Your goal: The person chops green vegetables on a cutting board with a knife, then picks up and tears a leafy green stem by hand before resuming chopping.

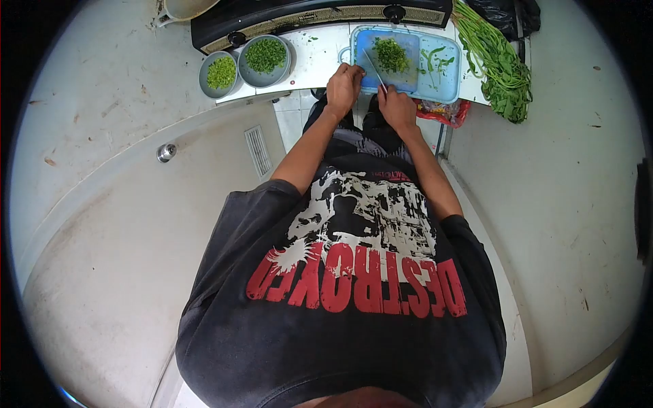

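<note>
My right hand (pixel 396 107) is closed round the handle of a knife (pixel 375 69), whose thin blade points up and left across a blue cutting board (pixel 411 83). Beside the blade lies a pile of chopped greens (pixel 391 54). At the board's left edge is my left hand (pixel 345 85), its fingers curled together; whatever they may pinch is too small to make out. Loose green stems and leaves (pixel 437 61) are scattered on the right part of the light blue tray (pixel 449 92) under the board.
Two grey bowls hold chopped greens: a small bowl (pixel 203 84) and a larger bowl (pixel 288 70). A black stove (pixel 299 26) runs along the back. Leafy green bunches (pixel 500 78) lie at right, near a black plastic bag (pixel 507 17). A red basket (pixel 454 121) sits below the counter.
</note>
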Available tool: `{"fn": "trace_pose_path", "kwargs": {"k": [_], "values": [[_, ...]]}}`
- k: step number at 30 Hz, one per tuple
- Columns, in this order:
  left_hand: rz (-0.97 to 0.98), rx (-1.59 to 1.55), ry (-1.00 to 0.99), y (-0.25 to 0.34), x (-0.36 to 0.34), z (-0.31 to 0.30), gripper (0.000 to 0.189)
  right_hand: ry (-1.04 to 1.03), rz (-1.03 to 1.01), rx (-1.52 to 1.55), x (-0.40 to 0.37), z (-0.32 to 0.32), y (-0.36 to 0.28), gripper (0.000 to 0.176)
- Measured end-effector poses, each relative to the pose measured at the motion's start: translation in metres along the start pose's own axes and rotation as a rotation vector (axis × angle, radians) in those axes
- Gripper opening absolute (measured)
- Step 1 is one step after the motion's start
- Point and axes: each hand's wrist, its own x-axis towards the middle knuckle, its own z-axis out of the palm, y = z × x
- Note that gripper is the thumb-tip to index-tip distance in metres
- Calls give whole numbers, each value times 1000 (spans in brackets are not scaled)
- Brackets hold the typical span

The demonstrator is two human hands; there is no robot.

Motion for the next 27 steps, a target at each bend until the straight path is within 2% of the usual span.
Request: {"fn": "trace_pose_path", "kwargs": {"k": [3,8,12,21,24,27], "values": [[38,59,-18,1,-1,1,9,6,-6,10,3,-3,-4,44],[-12,-22,40,2,-1,4,10,-45,-89,18,-5,0,-11,44],[-41,-59,53,3,-2,4,11,-65,-54,9,-5,2,-9,44],[225,49,-37,-11,-2,1,11,-66,-9,-24,7,8,-19,44],[216,-11,-35,-15,-4,2,11,-49,-22,-28,3,3,-16,45],[89,-122,52,-12,-3,7,11,-34,-9,-2,-1,1,-8,45]]}}
